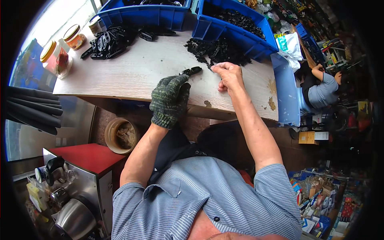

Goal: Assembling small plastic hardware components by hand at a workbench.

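Note:
My left hand (pixel 169 98), in a dark green knit glove, is closed around a black plastic piece (pixel 193 71) whose dark end sticks out past the fingers above the table. Bare, my right hand (pixel 230 76) pinches with thumb and forefinger at a small black part (pixel 210 65) by the near edge of a loose heap of small black parts (pixel 220 51). The fingertips partly hide what they grip. Farther left on the table (pixel 132 76) lies a pile of larger black plastic pieces (pixel 107 43), with a few more (pixel 152 33) beside it.
Along the table's far side stand a left blue bin (pixel 146 17) and a right blue bin (pixel 236 30), both holding black parts. Lidded jars (pixel 54 60) stand at the left. Below the table is a bucket (pixel 110 136) near a red-topped cabinet (pixel 86 156). Another person (pixel 322 90) sits at the right.

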`<state>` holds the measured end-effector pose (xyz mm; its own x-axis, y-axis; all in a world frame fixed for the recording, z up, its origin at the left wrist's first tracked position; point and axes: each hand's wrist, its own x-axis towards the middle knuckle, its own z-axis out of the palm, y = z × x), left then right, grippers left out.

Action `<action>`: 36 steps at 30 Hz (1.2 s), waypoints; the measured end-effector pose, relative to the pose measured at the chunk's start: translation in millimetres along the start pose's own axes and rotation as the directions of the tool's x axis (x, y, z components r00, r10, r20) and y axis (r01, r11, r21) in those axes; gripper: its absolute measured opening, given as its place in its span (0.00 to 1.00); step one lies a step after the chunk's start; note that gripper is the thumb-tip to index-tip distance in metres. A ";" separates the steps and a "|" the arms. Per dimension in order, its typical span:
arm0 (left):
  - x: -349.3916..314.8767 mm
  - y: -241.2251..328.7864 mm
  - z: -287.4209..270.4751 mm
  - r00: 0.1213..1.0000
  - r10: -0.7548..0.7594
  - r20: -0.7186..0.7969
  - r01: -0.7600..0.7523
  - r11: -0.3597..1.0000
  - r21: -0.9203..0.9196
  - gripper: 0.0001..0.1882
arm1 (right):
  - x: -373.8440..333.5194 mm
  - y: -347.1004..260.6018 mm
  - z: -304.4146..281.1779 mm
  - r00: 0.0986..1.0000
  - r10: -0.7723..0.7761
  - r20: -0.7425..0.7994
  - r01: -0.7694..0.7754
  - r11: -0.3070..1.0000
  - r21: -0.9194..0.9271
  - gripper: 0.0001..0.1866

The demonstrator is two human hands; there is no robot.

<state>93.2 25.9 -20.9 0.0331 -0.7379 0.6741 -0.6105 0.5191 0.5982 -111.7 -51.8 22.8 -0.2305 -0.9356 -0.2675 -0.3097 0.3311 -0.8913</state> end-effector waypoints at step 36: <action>15.8 4.0 42.1 0.804 -0.431 0.409 0.595 0.575 -0.562 0.18 | -40.2 31.4 25.1 0.964 -0.205 0.168 0.090 0.850 0.520 0.07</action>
<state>58.0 -1.8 -26.2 -0.0340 -0.9937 0.1064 0.1134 0.1019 0.9883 -89.0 -6.9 -3.6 -0.0037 -0.9906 -0.1368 0.1954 0.1334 -0.9716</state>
